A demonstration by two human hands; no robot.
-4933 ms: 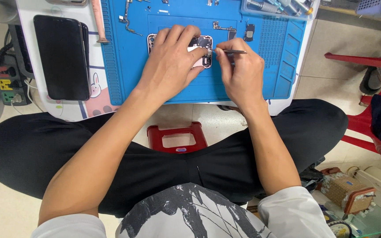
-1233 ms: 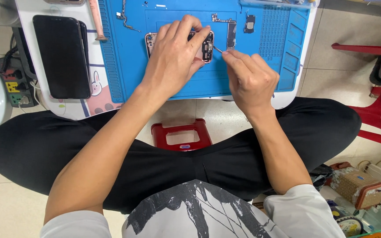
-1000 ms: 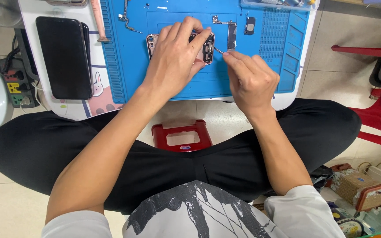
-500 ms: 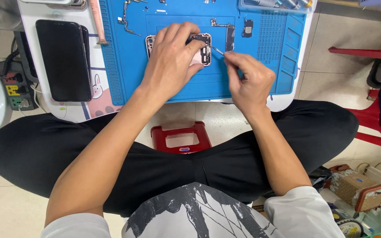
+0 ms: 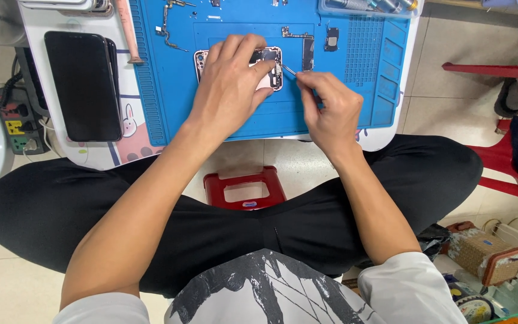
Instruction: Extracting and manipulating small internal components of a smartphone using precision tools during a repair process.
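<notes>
Since half a second ago both hands have shifted slightly right with the phone.
Opened phone (image 5: 269,67) lies on the blue mat (image 5: 163,102), far centre of the counter (image 5: 91,157); left hand (image 5: 230,84) presses flat on it, right hand (image 5: 330,111) pinches tweezers (image 5: 289,69) at its right edge. Black screen (image 5: 83,85) rests far left.

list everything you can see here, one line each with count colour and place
silicone work mat: 1, blue, on the low table
opened phone body: 1, pink-edged, mat centre, under left hand
thin metal tool: 1, silver, tip at phone body
loose phone parts: several, dark, upper mat
flat phone screen: 1, black, left of mat
power strip: 1, grey, floor far left
plastic stool: 1, red, between the legs
left hand: 1, pressing phone body
right hand: 1, pinching tool
</notes>
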